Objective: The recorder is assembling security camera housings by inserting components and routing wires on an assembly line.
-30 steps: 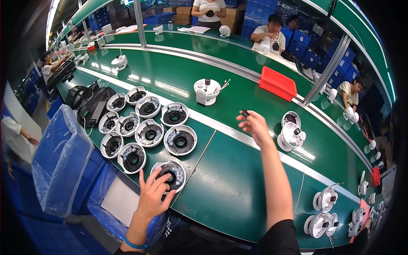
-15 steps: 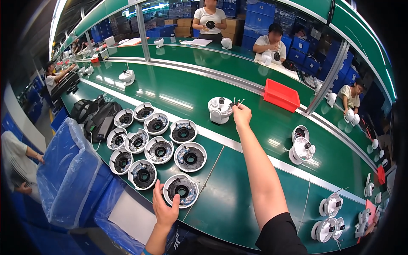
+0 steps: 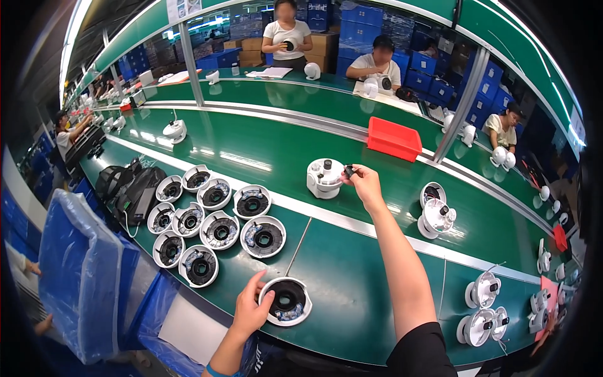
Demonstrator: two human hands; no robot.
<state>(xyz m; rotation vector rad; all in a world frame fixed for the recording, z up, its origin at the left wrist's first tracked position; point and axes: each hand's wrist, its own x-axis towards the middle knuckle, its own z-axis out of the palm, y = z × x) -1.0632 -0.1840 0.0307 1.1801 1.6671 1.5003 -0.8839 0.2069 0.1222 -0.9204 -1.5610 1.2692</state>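
Observation:
My left hand [image 3: 252, 306] grips the rim of a white round housing [image 3: 306, 304] at the near side of the bench, thumb over the edge and fingers along its outer left side. Inside the housing are a black ring-shaped insert and bluish circuit pieces. Farther out, my right hand [image 3: 365, 186] pinches a small black part [image 3: 349, 170] between thumb and fingertips. Just left of that part stands a white camera-like unit [image 3: 325, 183] with a black knob on top; whether the two touch, I cannot tell.
Several similar white housings [image 3: 220, 230] lie grouped at the left, with a black bag [image 3: 135, 188] behind. A red tray [image 3: 394, 139] sits beyond my right hand. More white units [image 3: 438, 217] stand to the right. Blue plastic-lined bins [image 3: 81, 276] adjoin the bench's left edge. Co-workers sit and stand across.
The housing at my left hand has moved right and nearer, away from the group, and is turned so its circuit pieces face me. My right hand stays beside the white unit. The view has shifted.

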